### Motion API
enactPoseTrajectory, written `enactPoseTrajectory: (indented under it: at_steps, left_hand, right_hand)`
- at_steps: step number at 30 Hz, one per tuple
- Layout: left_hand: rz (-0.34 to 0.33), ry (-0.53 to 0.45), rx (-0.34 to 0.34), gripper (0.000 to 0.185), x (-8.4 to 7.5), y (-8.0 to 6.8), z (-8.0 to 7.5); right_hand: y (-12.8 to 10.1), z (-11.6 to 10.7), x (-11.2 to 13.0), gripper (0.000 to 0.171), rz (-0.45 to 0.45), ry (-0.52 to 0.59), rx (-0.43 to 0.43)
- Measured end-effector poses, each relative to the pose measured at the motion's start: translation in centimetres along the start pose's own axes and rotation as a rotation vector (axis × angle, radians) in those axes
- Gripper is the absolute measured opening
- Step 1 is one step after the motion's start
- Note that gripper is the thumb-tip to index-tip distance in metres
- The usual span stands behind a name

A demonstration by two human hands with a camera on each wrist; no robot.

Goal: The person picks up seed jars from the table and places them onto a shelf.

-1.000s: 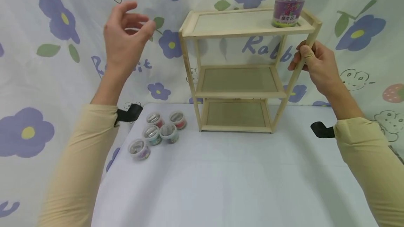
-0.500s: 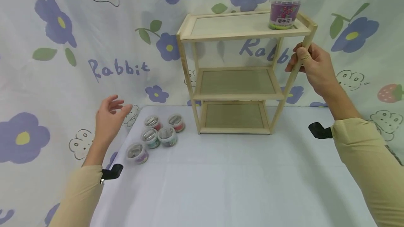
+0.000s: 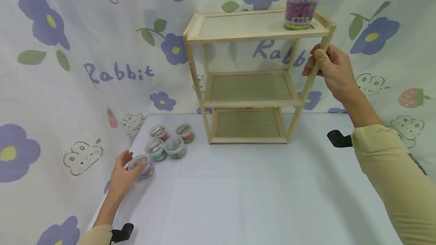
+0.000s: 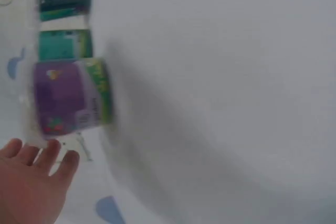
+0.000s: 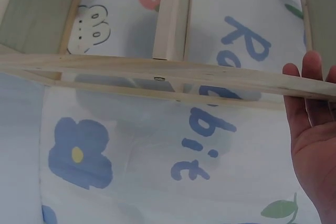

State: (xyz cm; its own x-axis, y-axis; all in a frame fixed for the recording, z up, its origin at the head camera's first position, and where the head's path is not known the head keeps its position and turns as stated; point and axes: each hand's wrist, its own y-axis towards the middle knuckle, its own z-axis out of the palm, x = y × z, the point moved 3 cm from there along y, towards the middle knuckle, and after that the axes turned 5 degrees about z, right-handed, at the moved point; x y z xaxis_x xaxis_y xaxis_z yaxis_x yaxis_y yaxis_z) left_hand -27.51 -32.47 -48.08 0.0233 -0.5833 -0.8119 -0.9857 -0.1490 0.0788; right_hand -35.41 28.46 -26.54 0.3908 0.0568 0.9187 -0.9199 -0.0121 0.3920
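I see my left hand (image 3: 124,173) low at the near left of the white cloth-covered bench (image 3: 238,199), its grip loosely spread with the fingers relaxed. It sits against the left side of the small clear plastic tub with the purple label (image 3: 142,165), the fingertips (image 3: 128,157) right at its rim. I cannot tell from the head view whether they actually touch it. In the left wrist view the same tub (image 4: 71,98) shows blurred just beyond my fingertips (image 4: 52,153), with a sliver of bench between them, so nothing is held there.

That purple tub is the nearest of a cluster of five small tubs. Just beyond it, to the right, stand a teal-labelled tub (image 3: 156,149) and a dark-labelled one (image 3: 175,147), side by side. Farther back stand two red-labelled tubs (image 3: 185,132).

My right hand (image 3: 332,72) is up at the far right, its grip wrapped round the front right post of the pale three-tier wooden shelf rack (image 3: 252,86), just below the top tier. In the right wrist view the post (image 5: 210,74) runs across the picture and passes over the fingers of that hand (image 5: 315,140). The rack stands upright at the far side of the bench. A taller clear jar with a purple label (image 3: 301,8) stands on the top tier at its right end, just above my right hand.
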Motion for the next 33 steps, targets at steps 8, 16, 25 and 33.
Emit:
enactPoseTrajectory:
  at_steps: [8, 16, 25, 33]
  left_hand:
    - [-0.088, 0.021, 0.021, 0.101, 2.1, -1.7, 1.0]
    - [-0.089, 0.076, -0.037, 0.091, 2.4, -1.7, 1.3]
    - [-0.114, 0.074, -0.005, 0.092, 2.5, -1.7, 1.2]
    - [-0.112, 0.053, -0.080, 0.089, 1.9, -1.5, -0.5]
  right_hand:
    - [0.0, 0.2, 0.0, 0.020, 0.009, -0.031, -0.002]
    - [0.0, 0.1, 0.0, 0.019, -0.001, -0.036, -0.011]
    - [0.1, 0.1, -0.1, 0.020, 0.013, -0.034, -0.005]
    - [0.1, 0.1, 0.0, 0.020, -0.009, -0.014, 0.002]
